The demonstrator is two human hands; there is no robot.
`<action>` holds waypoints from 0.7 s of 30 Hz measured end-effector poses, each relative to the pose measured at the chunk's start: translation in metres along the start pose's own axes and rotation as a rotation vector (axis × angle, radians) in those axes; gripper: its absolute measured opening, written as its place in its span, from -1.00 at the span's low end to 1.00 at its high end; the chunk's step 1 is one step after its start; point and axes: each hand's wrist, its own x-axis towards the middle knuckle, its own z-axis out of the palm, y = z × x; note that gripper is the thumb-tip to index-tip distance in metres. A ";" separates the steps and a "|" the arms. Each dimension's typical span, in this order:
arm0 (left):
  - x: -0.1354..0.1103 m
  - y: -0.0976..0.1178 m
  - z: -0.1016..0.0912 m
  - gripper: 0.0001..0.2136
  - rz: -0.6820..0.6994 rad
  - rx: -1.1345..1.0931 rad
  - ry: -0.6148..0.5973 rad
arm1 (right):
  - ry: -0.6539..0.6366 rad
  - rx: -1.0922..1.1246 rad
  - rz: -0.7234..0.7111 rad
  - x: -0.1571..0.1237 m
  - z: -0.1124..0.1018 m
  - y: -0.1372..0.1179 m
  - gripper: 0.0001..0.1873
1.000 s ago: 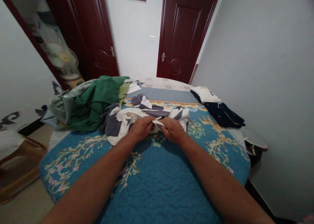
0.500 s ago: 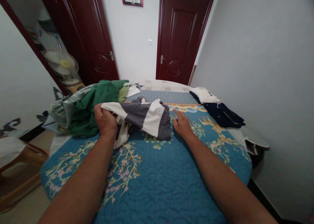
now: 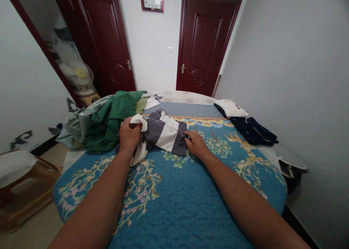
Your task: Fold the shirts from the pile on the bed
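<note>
A grey and white striped garment (image 3: 167, 135) lies bunched on the blue floral quilted cover (image 3: 185, 198) in front of me. My left hand (image 3: 129, 135) is closed on its left end, where a white part curls up over the fingers. At the garment's right edge, my right hand (image 3: 196, 143) pinches the grey cloth between thumb and fingers. The fold beneath the left hand is partly hidden. A heap of green clothes (image 3: 109, 121) sits just beyond my left hand.
Dark navy folded clothes (image 3: 253, 131) and a white folded garment (image 3: 231, 107) lie at the table's right side. White cloth (image 3: 151, 102) rests by the green heap. A wooden stool (image 3: 29, 176) stands at the left, a fan (image 3: 79, 74) behind. A wall flanks the right.
My left hand has moved right, slackening and bunching the garment's left end. My right hand has come from beside the garment onto its right edge. The view has shifted slightly.
</note>
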 end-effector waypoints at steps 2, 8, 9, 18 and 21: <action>0.000 0.003 -0.003 -0.72 -0.015 0.087 0.084 | 0.057 0.013 -0.001 0.000 -0.005 -0.003 -0.65; 0.000 0.010 -0.006 -0.77 -0.420 -0.109 0.005 | 0.068 0.218 0.110 -0.002 -0.026 -0.022 -0.80; -0.001 0.012 -0.003 -0.75 -0.530 -0.244 -0.042 | -0.058 0.314 0.153 -0.004 -0.027 -0.027 -0.83; -0.010 0.041 0.001 -0.60 -0.657 -1.273 -0.424 | -0.836 0.765 0.233 -0.017 -0.008 -0.053 -0.72; -0.017 0.043 -0.003 -0.52 -0.529 -1.202 -0.560 | -0.725 0.708 0.220 -0.017 -0.006 -0.054 -0.72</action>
